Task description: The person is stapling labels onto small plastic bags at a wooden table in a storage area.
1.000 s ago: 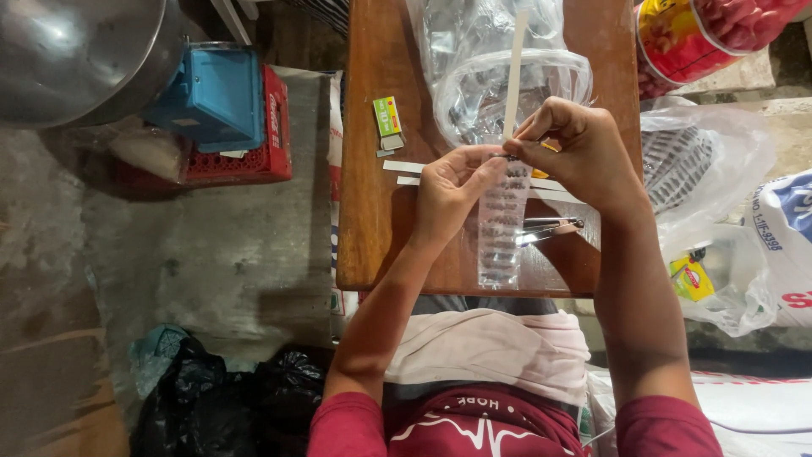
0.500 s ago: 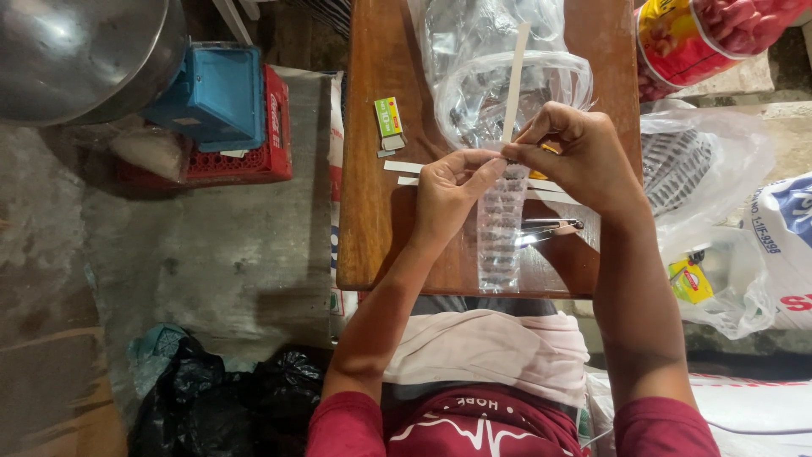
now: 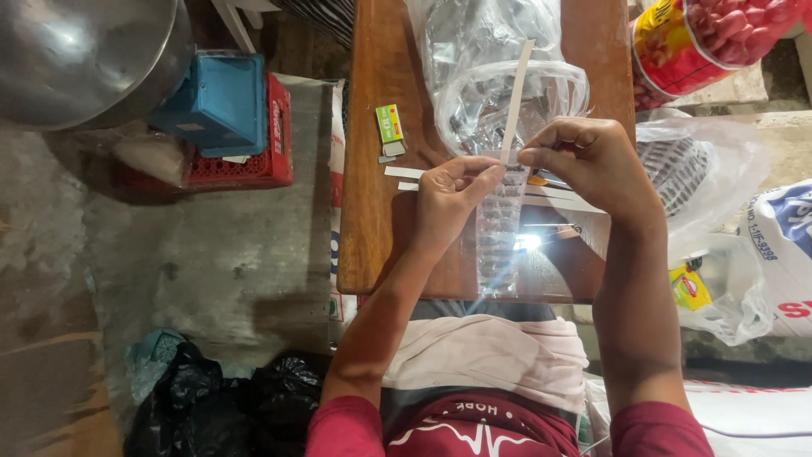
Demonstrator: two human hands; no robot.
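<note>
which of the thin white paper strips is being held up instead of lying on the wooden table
The long white strip pinched by the right hand, sticking up over the clear plastic bag; the shorter strips lie flat beside the left hand.

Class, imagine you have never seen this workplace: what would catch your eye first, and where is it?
At centre, the left hand and right hand pinch the top of a narrow clear packet and a white strip over a wooden table. A red printed jar sits top right, a big metal bowl top left above a blue box.
</note>
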